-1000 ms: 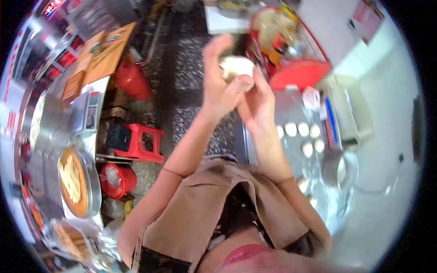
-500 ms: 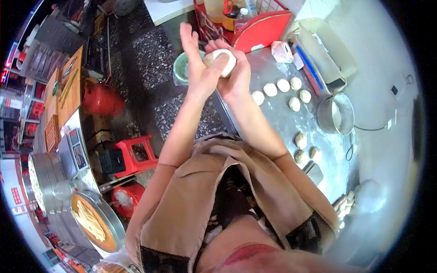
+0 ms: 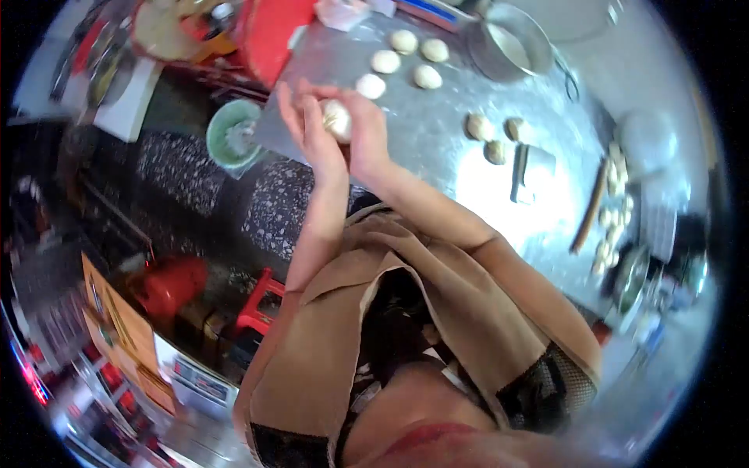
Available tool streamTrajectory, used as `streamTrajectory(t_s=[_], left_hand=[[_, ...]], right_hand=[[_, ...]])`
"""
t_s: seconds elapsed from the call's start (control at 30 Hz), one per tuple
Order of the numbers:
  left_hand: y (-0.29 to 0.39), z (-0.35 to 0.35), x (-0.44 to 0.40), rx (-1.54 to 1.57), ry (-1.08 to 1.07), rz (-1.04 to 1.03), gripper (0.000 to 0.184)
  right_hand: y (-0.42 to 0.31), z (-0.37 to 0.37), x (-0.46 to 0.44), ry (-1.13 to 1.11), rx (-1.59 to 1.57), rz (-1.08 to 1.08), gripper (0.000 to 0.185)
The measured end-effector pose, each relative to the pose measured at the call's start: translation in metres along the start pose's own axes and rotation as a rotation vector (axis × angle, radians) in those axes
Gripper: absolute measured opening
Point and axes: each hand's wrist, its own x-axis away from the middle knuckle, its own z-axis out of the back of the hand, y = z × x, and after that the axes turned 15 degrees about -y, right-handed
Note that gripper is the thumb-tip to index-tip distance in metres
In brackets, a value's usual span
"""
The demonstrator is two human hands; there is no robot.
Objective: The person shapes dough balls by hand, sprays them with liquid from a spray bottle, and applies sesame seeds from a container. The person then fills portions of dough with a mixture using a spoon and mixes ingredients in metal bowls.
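Stretching from the upper middle toward the right, a grey metal table (image 3: 437, 148) is carrying many things, and its surface is shining strongly under the light. Close to its edge, a person in a brown garment (image 3: 460, 273) is holding both arms forward. A red panel (image 3: 281, 35) is standing at the table's far left corner. A round metal pan (image 3: 482, 56) is resting at the far side, and a green basin (image 3: 220, 129) with clear plastic inside is sitting left of the hands. The left hand (image 3: 321, 147) and the right hand (image 3: 369, 139) are coming together near the table's left edge. Their fingers are curving narrowly around one white ball; how each fingertip is pressing, I cannot tell. On the right, a brown rod (image 3: 591, 204) is lying beside small pale pieces (image 3: 614, 214). A flat metal piece (image 3: 540, 173) with a dark edge is lying nearer to the middle. Just beside it, three darker balls (image 3: 480, 126) are forming a group. Five pale balls (image 3: 385, 62) are resting farther away, apart from each other. The held white ball (image 3: 339, 122) is showing between the palms, touching both hands.
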Motion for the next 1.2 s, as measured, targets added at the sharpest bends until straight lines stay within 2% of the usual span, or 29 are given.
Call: streamTrajectory(t_s=[0.03, 0.07, 0.13, 0.17, 0.2, 0.23, 0.3, 0.37, 0.4, 0.47, 0.5, 0.53, 0.6, 0.67, 0.73, 0.8, 0.87, 0.93, 1.0, 1.03, 1.07, 1.1, 1.13, 1.2], left_hand=[[-0.014, 0.002, -0.003, 0.112, -0.009, 0.171, 0.052], [-0.041, 0.006, -0.008, 0.118, -0.034, 0.207, 0.052], [-0.103, 0.015, -0.011, -0.054, -0.329, 0.167, 0.056], [-0.121, 0.014, -0.006, -0.073, -0.34, 0.293, 0.057], [-0.137, 0.013, -0.004, -0.092, -0.345, 0.409, 0.058], [-0.145, 0.019, -0.001, -0.056, -0.319, 0.54, 0.059], [-0.147, 0.04, 0.005, -0.111, -0.331, 0.59, 0.059], [-0.136, 0.066, 0.005, -0.198, -0.321, 0.681, 0.058], [-0.129, 0.079, 0.003, -0.224, -0.304, 0.736, 0.058], [-0.128, 0.109, 0.001, -0.16, -0.215, 0.678, 0.051], [-0.122, 0.117, 0.0, -0.223, -0.199, 0.666, 0.049], [-0.118, 0.12, -0.002, -0.284, -0.188, 0.652, 0.046], [-0.114, 0.116, -0.002, -0.299, -0.164, 0.665, 0.056], [-0.108, 0.096, 0.002, -0.311, -0.176, 0.695, 0.052], [-0.103, 0.07, 0.003, -0.257, -0.281, 0.696, 0.049], [-0.097, 0.059, 0.005, -0.204, -0.273, 0.678, 0.045], [-0.087, 0.055, 0.007, -0.312, -0.331, 0.607, 0.043], [-0.088, 0.057, 0.01, -0.323, -0.333, 0.583, 0.038], [-0.095, 0.054, 0.012, -0.378, -0.342, 0.674, 0.034], [-0.097, 0.043, 0.014, -0.375, -0.348, 0.658, 0.034], [-0.099, 0.032, 0.016, -0.382, -0.411, 0.662, 0.033], [-0.102, 0.021, 0.02, -0.394, -0.468, 0.665, 0.031], [-0.11, 0.014, 0.025, -0.42, -0.547, 0.611, 0.031], [-0.12, -0.008, 0.032, -0.497, -0.643, 0.534, 0.03]], right_hand=[[0.003, 0.008, 0.002, 0.108, 0.18, 0.081, 0.03], [0.008, 0.018, 0.001, 0.209, 0.364, 0.154, 0.029], [0.014, 0.064, -0.002, 0.374, 0.367, 0.087, 0.026], [0.007, 0.085, 0.001, 0.401, 0.326, 0.07, 0.025], [0.015, 0.122, -0.009, 0.474, 0.097, 0.025, 0.024], [0.014, 0.15, -0.017, 0.49, 0.137, -0.008, 0.024], [0.015, 0.184, -0.037, 0.529, 0.168, -0.044, 0.024], [0.025, 0.206, -0.055, 0.561, 0.852, -0.176, 0.018], [0.036, 0.218, -0.06, 0.576, 0.847, -0.189, 0.018], [0.073, 0.248, -0.064, 0.313, 1.735, 0.043, 0.012], [0.094, 0.266, -0.065, 0.293, 1.795, 0.317, 0.018], [0.094, 0.261, -0.066, 0.295, 1.839, 0.311, 0.025], [0.091, 0.25, -0.07, 0.354, 1.894, 0.298, 0.029], [0.079, 0.242, -0.069, 0.326, 1.884, 0.278, 0.028], [0.067, 0.243, -0.058, 0.326, 1.804, 0.217, 0.028], [0.046, 0.256, -0.036, 0.379, 1.168, 0.011, 0.033], [-0.004, 0.294, 0.003, 0.715, 1.463, 0.226, 0.04], [-0.055, 0.33, 0.048, 0.965, 1.863, -0.244, 0.051], [-0.071, 0.35, 0.063, 0.601, 1.738, -0.758, 0.055], [-0.062, 0.351, 0.06, 0.57, 1.676, -0.702, 0.053], [-0.055, 0.353, 0.053, 0.403, 1.749, -0.752, 0.049], [-0.031, 0.352, 0.05, 0.53, 1.868, -0.469, 0.045], [-0.025, 0.337, 0.048, 0.385, 1.829, -0.318, 0.039], [-0.019, 0.308, 0.042, 0.217, 1.279, -0.408, 0.035]])
